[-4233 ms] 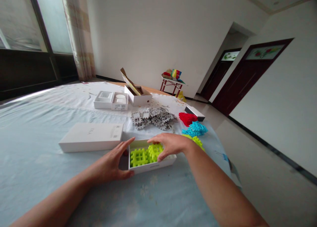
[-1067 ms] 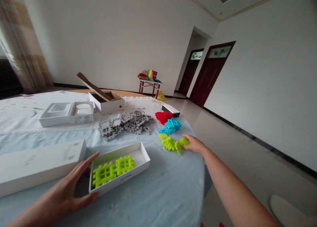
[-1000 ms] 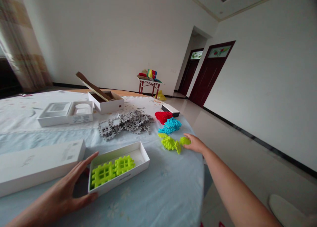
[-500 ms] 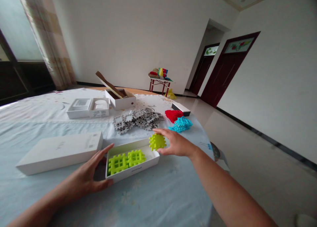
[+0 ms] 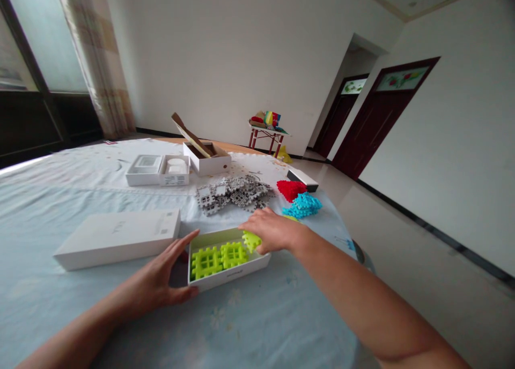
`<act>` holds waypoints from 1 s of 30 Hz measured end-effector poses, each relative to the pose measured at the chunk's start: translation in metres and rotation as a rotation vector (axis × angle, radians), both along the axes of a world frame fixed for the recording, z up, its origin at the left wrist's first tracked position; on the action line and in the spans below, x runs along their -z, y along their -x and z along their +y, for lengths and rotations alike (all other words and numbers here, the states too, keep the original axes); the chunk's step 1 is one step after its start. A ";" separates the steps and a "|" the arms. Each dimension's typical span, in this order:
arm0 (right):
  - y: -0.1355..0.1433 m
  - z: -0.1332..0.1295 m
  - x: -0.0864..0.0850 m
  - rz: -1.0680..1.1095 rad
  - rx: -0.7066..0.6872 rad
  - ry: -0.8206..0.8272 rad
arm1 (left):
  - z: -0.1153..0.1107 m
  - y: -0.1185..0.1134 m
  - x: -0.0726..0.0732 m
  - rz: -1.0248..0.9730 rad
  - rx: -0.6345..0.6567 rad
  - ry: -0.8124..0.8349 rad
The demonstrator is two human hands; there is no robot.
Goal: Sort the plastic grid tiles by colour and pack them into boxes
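A shallow white box (image 5: 229,275) sits on the tablecloth before me, with yellow-green interlocking plastic blocks (image 5: 207,263) lying in its left and middle part. My left hand (image 5: 161,280) spans the left end of this box, thumb at the near corner and fingers at the far one. Over the right end, my right hand (image 5: 271,230) is closed around another yellow-green block (image 5: 251,241), lowered into the box; the palm and back of the fingers hide part of it. Behind the right wrist, a bit of yellow-green (image 5: 290,218) shows on the cloth.
Piles of grey (image 5: 237,193), red (image 5: 290,190) and blue blocks (image 5: 303,204) lie beyond the box. A closed white box (image 5: 120,237) rests at the left. Farther back are a two-part white tray (image 5: 159,178), an opened box (image 5: 209,165) and a black-and-white box (image 5: 303,179).
My right hand has brought its yellow-green block down into the right part of the box. My left hand keeps its place at the box's left end. The whole view has shifted slightly.
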State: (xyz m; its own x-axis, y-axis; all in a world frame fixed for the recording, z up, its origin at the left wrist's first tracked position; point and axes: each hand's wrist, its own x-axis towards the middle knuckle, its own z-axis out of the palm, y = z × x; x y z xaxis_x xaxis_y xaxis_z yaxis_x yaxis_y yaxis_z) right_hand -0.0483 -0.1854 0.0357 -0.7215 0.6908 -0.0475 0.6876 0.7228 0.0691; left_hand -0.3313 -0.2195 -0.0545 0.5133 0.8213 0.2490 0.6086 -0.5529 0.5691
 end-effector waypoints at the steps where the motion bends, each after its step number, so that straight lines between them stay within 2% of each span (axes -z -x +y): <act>1: 0.003 0.000 -0.001 -0.021 -0.002 -0.008 | 0.000 0.000 0.000 0.000 -0.003 -0.001; 8: 0.006 -0.002 -0.005 -0.057 -0.021 -0.034 | 0.000 -0.001 -0.001 0.014 -0.004 -0.004; 17: -0.008 0.000 0.015 0.156 -0.092 0.053 | 0.000 -0.001 0.000 0.010 0.000 -0.008; 20: -0.012 0.002 0.018 0.222 -0.087 0.094 | -0.001 -0.001 0.001 0.012 -0.003 0.002; 24: -0.019 0.003 0.012 0.290 -0.068 0.070 | 0.000 -0.001 0.001 0.005 -0.002 -0.006; 27: -0.023 0.002 0.010 0.292 -0.024 0.034 | 0.000 0.000 0.002 0.010 -0.009 -0.003; 30: -0.021 0.000 0.015 0.253 -0.007 0.023 | 0.000 0.001 0.002 0.028 -0.021 0.011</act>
State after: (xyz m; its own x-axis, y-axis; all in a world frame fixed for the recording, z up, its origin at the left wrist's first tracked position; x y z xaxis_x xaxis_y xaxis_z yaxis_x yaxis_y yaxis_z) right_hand -0.0273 -0.1852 0.0207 -0.7174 0.6862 0.1199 0.6755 0.7274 -0.1213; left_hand -0.3319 -0.2192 -0.0565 0.5022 0.8349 0.2255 0.6359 -0.5332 0.5580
